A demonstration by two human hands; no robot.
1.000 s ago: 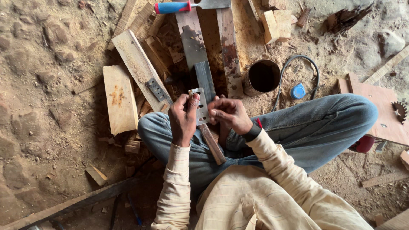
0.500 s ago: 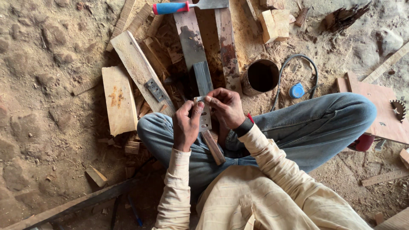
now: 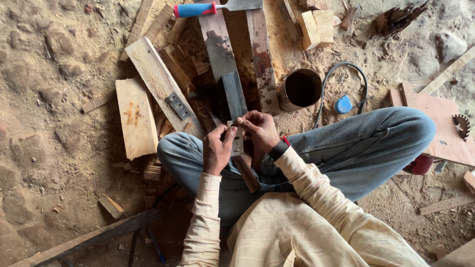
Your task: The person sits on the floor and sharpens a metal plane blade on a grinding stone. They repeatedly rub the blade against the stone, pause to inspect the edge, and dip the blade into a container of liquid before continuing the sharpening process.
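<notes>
Here, both hands closed, left hand (image 3: 216,150) and right hand (image 3: 258,129) gripping metal blade (image 3: 237,140)

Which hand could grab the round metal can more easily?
Probably the right hand. It sits nearer the metal can, which stands up and to the right. The left hand lies farther away, and both hold the flat metal piece.
</notes>
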